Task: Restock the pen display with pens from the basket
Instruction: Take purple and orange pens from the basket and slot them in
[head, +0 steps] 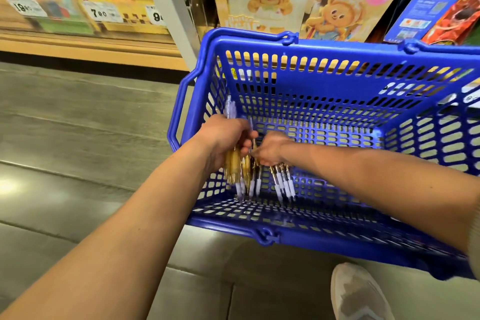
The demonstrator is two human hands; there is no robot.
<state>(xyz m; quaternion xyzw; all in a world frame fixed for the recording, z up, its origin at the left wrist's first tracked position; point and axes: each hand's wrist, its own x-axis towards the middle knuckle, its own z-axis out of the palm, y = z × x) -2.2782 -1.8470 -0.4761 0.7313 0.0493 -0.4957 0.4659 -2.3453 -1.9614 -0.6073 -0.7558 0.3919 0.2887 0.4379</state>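
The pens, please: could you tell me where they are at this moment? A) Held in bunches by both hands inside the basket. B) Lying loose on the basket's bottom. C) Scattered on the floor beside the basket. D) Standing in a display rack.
A: the left hand grips a bundle of pens and the right hand holds a second bunch, both inside the blue basket.

Single view, worn on the head. It faces forward and steeply down, and the wide lens bends lines toward the edges. The left forearm enters from the bottom-left corner, the right from the right edge. They meet close below at the left hand (224, 138) and right hand (272, 149), each gripping pens (235, 163), near frame centre inside a blue basket (337, 47). The floor (78, 138) fills the left side. Shelf (91, 44) fronts run along the top edge, and a shoe (358, 293) shows at the bottom edge.
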